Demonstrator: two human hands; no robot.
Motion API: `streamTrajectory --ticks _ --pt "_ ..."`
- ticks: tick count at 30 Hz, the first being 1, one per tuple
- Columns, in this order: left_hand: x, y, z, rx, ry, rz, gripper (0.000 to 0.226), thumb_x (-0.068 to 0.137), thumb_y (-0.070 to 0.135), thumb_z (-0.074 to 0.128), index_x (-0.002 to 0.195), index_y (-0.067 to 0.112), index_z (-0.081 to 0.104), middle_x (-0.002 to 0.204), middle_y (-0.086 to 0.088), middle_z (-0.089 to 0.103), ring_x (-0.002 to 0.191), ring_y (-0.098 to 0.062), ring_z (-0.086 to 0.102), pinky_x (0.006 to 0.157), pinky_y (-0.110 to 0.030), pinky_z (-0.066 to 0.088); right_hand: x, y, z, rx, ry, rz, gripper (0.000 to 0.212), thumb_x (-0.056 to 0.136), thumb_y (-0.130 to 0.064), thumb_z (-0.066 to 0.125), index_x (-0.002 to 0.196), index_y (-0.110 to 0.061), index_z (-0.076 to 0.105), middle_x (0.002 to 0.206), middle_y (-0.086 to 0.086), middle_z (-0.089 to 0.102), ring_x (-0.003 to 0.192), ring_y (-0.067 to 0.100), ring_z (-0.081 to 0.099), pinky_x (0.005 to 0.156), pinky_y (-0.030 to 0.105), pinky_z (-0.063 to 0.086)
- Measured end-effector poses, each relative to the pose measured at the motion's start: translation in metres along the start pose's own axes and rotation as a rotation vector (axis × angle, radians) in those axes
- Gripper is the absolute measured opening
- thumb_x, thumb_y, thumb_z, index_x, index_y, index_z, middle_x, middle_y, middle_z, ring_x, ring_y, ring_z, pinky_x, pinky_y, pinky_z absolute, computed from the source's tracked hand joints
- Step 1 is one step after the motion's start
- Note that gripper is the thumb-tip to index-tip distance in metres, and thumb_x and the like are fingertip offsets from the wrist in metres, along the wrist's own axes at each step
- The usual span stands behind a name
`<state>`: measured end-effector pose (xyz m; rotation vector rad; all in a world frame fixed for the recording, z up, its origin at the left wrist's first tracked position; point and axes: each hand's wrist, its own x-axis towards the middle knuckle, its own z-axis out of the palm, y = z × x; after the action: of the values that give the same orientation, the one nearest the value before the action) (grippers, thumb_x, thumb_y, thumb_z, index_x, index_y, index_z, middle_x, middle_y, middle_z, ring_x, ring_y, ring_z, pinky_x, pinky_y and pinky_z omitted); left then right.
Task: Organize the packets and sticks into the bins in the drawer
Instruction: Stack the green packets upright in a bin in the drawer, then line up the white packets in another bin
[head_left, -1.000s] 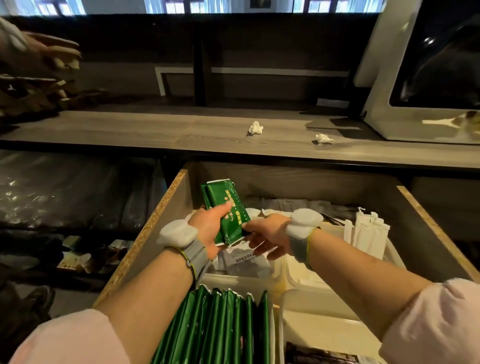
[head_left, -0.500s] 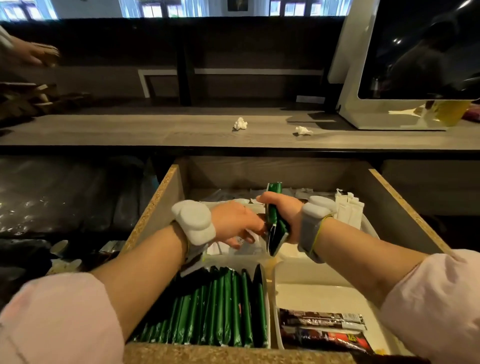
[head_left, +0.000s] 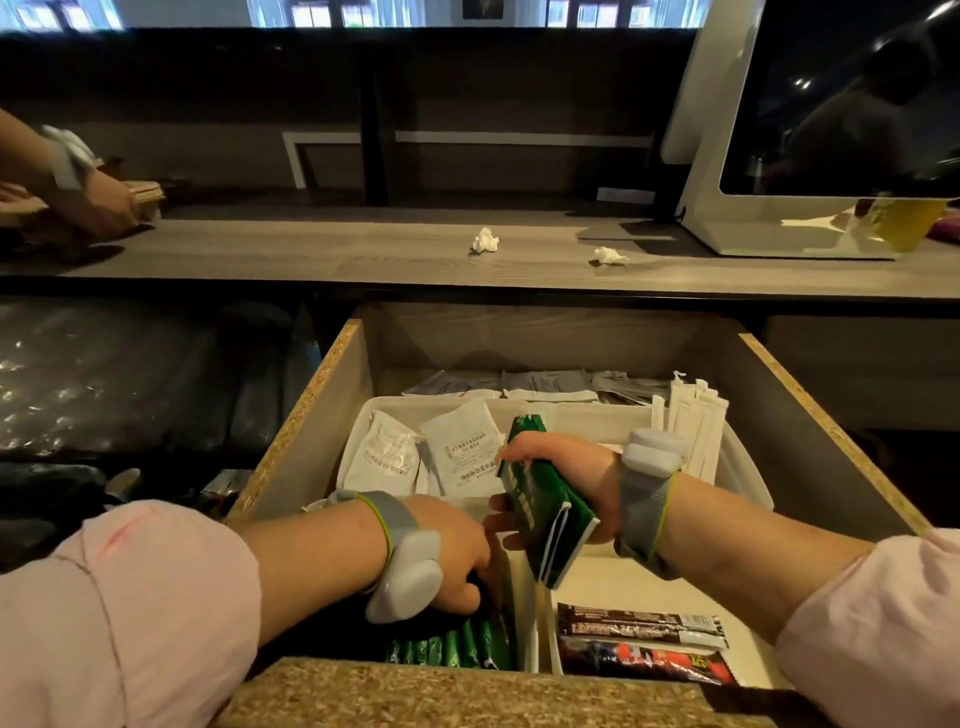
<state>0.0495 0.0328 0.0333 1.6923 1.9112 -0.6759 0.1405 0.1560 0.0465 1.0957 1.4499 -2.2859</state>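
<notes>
Sorting well advanced: my right hand (head_left: 566, 478) clamps a stack of green packets (head_left: 545, 525) at frame centre above the bins (head_left: 582, 415), my left hand (head_left: 447, 556) sunk in the filed green row (head_left: 457, 649) at lower centre, grip unclear, while loose grey packets (head_left: 545, 384) await sorting at the back of the drawer (head_left: 306, 410).

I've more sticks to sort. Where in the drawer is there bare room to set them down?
Front right bin: bare white floor between the right hand, gripping green packets, and the dark sticks. Crowded: front left bin, packed with more around the left hand; back left bin, with white packets.
</notes>
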Motion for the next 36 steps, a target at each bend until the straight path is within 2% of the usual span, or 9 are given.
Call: streamTrajectory --ticks 5,11,15,18,20,24,29,33,36 --pt "-0.001 -0.006 -0.009 0.033 -0.126 -0.056 0.038 0.091 0.037 0.048 0.12 0.016 0.059 0.111 -0.006 0.062 0.092 -0.026 0.056 0.081 -0.032 0.047 -0.004 0.017 0.012 -0.041 -0.029 -0.002 0.022 0.09 -0.027 0.057 0.099 -0.007 0.054 0.081 0.013 0.061 0.076 0.026 0.061 0.072 0.036 0.051" --pt "0.0 -0.007 -0.012 0.014 -0.12 -0.082 0.039 0.092 0.035 0.047 0.124 0.014 0.058 0.117 -0.007 0.059 0.103 -0.028 0.057 0.082 -0.031 0.044 0.002 0.027 0.018 -0.238 -0.033 -0.094 0.026 0.09 -0.029 0.06 0.111 -0.015 0.057 0.101 0.014 0.061 0.09 0.029 0.061 0.093 0.042 0.051" --pt "0.003 -0.01 -0.01 -0.079 -0.078 -0.079 0.027 0.092 0.027 0.051 0.11 0.012 0.063 0.101 -0.011 0.059 0.092 -0.027 0.055 0.073 -0.024 0.037 -0.002 0.016 0.012 -0.648 0.027 -0.055 0.04 0.092 -0.026 0.056 0.125 -0.004 0.056 0.111 0.018 0.066 0.077 0.03 0.067 0.071 0.033 0.059" --pt "0.006 -0.016 -0.01 -0.307 -0.08 -0.045 0.029 0.088 0.021 0.053 0.111 0.018 0.07 0.105 -0.002 0.068 0.094 -0.021 0.06 0.077 -0.024 0.048 0.0 0.009 0.007 -0.807 0.105 -0.124 0.041 0.092 -0.026 0.058 0.125 -0.004 0.049 0.094 0.013 0.066 0.06 0.023 0.065 0.055 0.029 0.057" --pt "0.008 -0.022 -0.008 -0.471 -0.067 -0.054 0.023 0.082 0.029 0.056 0.091 0.026 0.076 0.098 0.003 0.073 0.089 -0.022 0.065 0.086 -0.028 0.052 0.001 0.006 0.006 -0.846 0.119 -0.181 0.033 0.09 -0.022 0.062 0.117 -0.007 0.049 0.079 0.009 0.062 0.052 0.018 0.062 0.049 0.028 0.056" --pt "0.013 -0.027 -0.007 -0.626 0.026 -0.088 0.027 0.084 0.038 0.062 0.06 0.026 0.067 0.053 0.012 0.058 0.066 -0.02 0.056 0.072 -0.026 0.047 0.008 0.015 0.01 -1.031 -0.07 -0.019 0.027 0.093 -0.013 0.058 0.115 0.002 0.057 0.073 0.007 0.061 0.053 0.014 0.062 0.053 0.023 0.056" --pt "0.015 -0.047 -0.016 -0.949 0.176 -0.188 0.018 0.088 0.018 0.051 0.076 0.015 0.065 0.074 -0.002 0.066 0.056 -0.013 0.056 0.052 -0.024 0.05 0.023 -0.007 0.013 -0.994 0.107 -0.178 0.025 0.095 -0.01 0.049 0.114 0.002 0.06 0.076 0.008 0.063 0.05 0.015 0.058 0.044 0.022 0.051" --pt "0.037 -0.084 -0.018 -1.181 0.503 -0.486 0.012 0.094 0.015 0.047 0.086 0.013 0.056 0.087 -0.008 0.062 0.06 -0.016 0.055 0.057 -0.028 0.05 0.06 -0.047 -0.002 -1.009 0.318 -0.292 0.03 0.094 -0.013 0.053 0.12 0.0 0.059 0.08 0.008 0.064 0.061 0.021 0.064 0.058 0.03 0.057" --pt "0.054 -0.092 -0.013 -1.31 0.516 -0.588 0.008 0.096 0.012 0.043 0.098 0.015 0.05 0.081 -0.005 0.058 0.06 -0.016 0.054 0.06 -0.027 0.05 0.084 -0.052 -0.003 -1.163 0.311 -0.264 0.034 0.093 -0.015 0.057 0.121 0.004 0.058 0.084 0.01 0.058 0.067 0.024 0.058 0.058 0.024 0.049"
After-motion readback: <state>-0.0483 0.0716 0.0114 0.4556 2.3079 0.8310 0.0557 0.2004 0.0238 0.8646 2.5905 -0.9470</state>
